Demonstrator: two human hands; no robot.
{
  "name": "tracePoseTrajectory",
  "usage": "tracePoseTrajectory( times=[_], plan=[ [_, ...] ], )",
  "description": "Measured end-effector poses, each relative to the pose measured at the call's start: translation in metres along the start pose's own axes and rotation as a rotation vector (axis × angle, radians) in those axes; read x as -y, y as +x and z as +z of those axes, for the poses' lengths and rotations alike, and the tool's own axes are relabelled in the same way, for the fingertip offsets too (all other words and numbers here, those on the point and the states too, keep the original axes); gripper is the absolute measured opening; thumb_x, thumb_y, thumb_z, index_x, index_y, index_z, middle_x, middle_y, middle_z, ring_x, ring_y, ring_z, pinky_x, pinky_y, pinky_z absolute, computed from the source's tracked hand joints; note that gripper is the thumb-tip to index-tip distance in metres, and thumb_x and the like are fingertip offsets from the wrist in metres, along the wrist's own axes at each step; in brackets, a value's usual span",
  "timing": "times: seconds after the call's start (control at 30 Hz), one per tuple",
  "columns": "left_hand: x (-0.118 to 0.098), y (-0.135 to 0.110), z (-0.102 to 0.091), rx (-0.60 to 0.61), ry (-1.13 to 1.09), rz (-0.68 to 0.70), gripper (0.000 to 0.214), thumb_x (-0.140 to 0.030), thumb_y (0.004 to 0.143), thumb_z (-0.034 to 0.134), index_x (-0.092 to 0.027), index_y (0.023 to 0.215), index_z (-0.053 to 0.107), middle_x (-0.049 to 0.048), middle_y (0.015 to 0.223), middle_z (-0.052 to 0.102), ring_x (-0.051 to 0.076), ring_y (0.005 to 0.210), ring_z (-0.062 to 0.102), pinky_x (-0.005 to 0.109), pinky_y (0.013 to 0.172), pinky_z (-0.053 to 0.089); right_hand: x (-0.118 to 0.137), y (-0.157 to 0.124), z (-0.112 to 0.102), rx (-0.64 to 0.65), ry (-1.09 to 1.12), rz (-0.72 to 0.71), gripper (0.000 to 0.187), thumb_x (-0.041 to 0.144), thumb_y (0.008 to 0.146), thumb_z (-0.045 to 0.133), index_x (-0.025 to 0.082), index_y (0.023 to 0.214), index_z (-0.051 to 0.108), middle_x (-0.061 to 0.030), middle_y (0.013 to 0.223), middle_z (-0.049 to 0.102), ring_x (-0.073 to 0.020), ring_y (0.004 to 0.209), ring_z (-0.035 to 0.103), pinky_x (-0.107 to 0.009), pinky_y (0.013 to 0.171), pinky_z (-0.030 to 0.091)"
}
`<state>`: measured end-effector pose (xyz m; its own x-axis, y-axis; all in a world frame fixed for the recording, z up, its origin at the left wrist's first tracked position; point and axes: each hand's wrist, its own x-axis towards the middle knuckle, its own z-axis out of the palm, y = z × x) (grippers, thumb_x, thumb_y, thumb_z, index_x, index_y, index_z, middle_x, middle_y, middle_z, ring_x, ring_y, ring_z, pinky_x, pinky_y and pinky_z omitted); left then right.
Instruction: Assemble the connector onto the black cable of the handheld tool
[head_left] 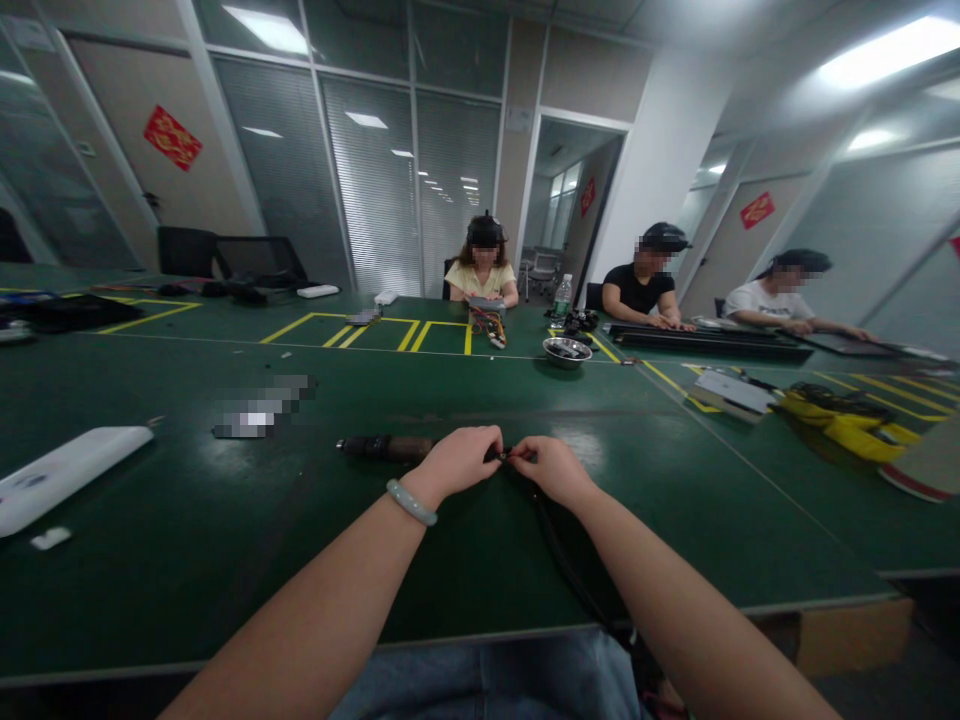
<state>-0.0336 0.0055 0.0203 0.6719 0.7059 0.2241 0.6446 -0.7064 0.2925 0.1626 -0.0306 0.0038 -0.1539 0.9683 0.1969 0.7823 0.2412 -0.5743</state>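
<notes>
On the green table in front of me lies an electric screwdriver (pixel 386 448), black at its tip and brown along the body, pointing left. My left hand (pixel 463 462), with a pale bangle at the wrist, is closed around its rear end. Close beside it, my right hand (pixel 553 468) pinches the end of a black cable (pixel 555 540) where it meets the tool. A tiny brass-coloured bit shows between the fingertips of both hands; its exact shape is too small to tell. From there the cable curves down over the table's near edge.
A white casing (pixel 75 475) and a small white piece (pixel 51 539) lie on the left. Further back stand a metal bowl (pixel 567 351) and a water bottle (pixel 562 298). A yellow bag (pixel 855 425) is at right. Several people sit across the table (pixel 360 570).
</notes>
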Motion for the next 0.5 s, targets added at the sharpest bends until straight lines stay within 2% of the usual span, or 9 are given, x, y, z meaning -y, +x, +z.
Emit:
tracePoseTrajectory(
  times=[0.5],
  plan=[
    [-0.0009,0.0007,0.0036,-0.036,0.063,0.011,0.014,-0.03,0.084,0.061,-0.024,0.095,0.058,0.0012,0.094,0.065,0.02,0.09,0.061,0.03,0.077,0.044,-0.0064,0.0032,0.0055,-0.011,-0.016,-0.02,0.013,0.031,0.082,0.063,0.023,0.083,0.073,0.0008,0.076,0.071,-0.0145,0.07,0.062,-0.023,0.063,0.041]
  ],
)
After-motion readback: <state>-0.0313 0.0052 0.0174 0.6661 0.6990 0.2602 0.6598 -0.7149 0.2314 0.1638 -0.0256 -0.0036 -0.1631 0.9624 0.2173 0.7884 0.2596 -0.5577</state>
